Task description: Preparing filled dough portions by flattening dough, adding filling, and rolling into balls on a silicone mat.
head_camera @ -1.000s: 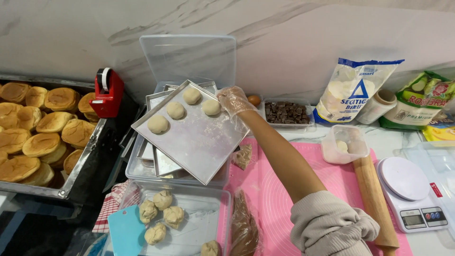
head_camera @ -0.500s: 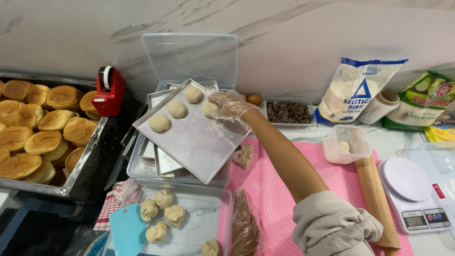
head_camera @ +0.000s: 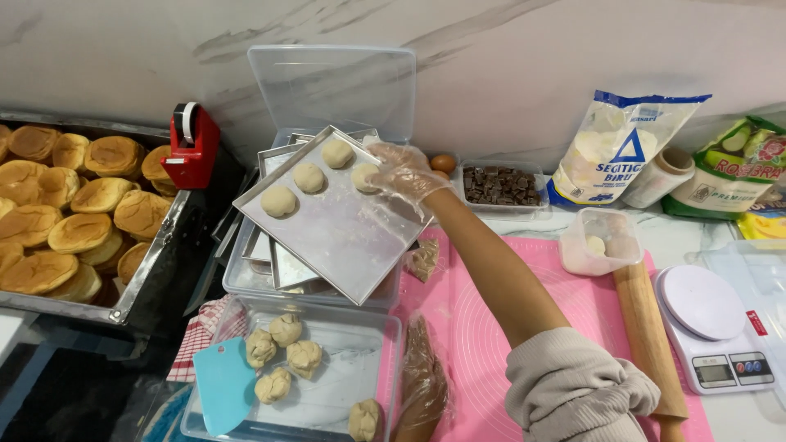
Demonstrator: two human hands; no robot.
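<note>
Resting on a tilted metal baking tray [head_camera: 327,237], four round dough balls [head_camera: 309,178] sit along its upper edge, the tray propped on stacked trays in a clear tub. The right hand [head_camera: 401,173], in a thin clear glove, reaches out on a straight arm, fingers loosely spread and touching the rightmost ball. The left hand is out of view. Against the marble wall lean a white flour bag [head_camera: 618,147] with a blue triangle and a green packet [head_camera: 733,168]. A red tape dispenser [head_camera: 192,146] stands left; a pink mat [head_camera: 467,344] covers the surface.
</note>
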